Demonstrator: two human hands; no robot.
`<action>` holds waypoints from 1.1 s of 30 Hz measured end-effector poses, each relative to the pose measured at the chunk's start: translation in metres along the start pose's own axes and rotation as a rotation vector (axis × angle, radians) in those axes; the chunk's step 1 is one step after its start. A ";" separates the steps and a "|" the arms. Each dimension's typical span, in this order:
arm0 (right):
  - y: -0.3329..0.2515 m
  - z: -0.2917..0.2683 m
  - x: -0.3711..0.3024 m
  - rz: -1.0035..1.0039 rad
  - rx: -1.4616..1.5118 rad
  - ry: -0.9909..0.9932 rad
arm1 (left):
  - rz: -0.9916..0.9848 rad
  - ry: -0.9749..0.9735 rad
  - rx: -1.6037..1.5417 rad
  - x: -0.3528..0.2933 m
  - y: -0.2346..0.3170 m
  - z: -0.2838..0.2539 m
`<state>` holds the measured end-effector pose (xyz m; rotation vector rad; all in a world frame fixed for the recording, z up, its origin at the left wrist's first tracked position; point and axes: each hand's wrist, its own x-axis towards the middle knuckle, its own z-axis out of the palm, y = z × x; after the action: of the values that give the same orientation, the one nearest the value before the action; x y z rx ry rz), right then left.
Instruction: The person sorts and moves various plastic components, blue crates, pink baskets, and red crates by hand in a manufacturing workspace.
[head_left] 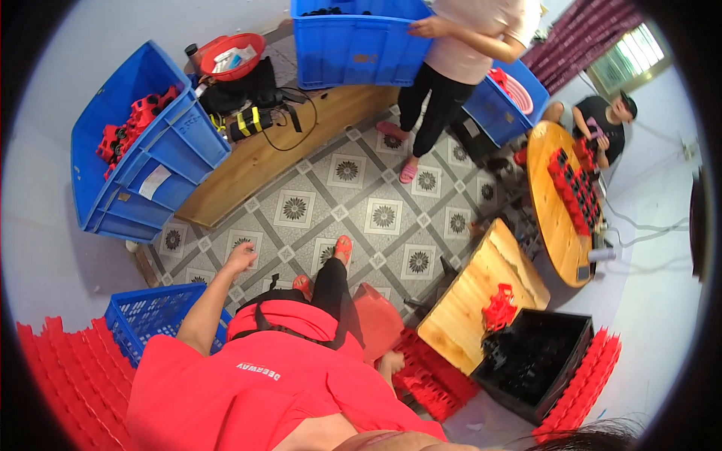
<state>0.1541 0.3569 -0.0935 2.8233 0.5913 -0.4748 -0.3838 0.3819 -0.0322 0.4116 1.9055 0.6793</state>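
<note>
My left hand hangs over the tiled floor, out in front of my body. Its fingers are curled in and no object shows in them. Close to my right side is my right hand, small and partly hidden by my red shirt; its fingers cannot be made out. Beside that hand are a red plastic seat and a stack of red moulded parts. My left arm passes over a blue lattice crate.
Blue bins with red parts stand front left on a wooden bench. A person touches another blue bin. A wooden table and black crate are at right. Another person sits at a round table.
</note>
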 end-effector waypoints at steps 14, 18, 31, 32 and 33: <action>-0.523 -0.192 -0.070 -1.500 0.467 -0.432 | 0.225 -0.033 -0.307 0.135 0.313 0.118; -0.625 -0.249 -0.080 -1.800 0.467 -0.343 | 0.252 -0.053 -0.382 0.151 0.384 0.145; -0.837 -0.356 -0.253 -1.019 1.394 -1.146 | 0.673 0.896 -0.708 0.223 0.592 -0.038; -0.839 -0.354 -0.259 -0.983 1.436 -1.214 | 0.695 0.836 -0.661 0.235 0.596 -0.070; -0.842 -0.353 -0.266 -0.943 1.483 -1.279 | 0.720 0.772 -0.612 0.247 0.601 -0.100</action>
<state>-0.3376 1.1143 0.2051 1.6705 1.4652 -3.5134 -0.5883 0.9630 0.1968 0.4720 2.0741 2.0696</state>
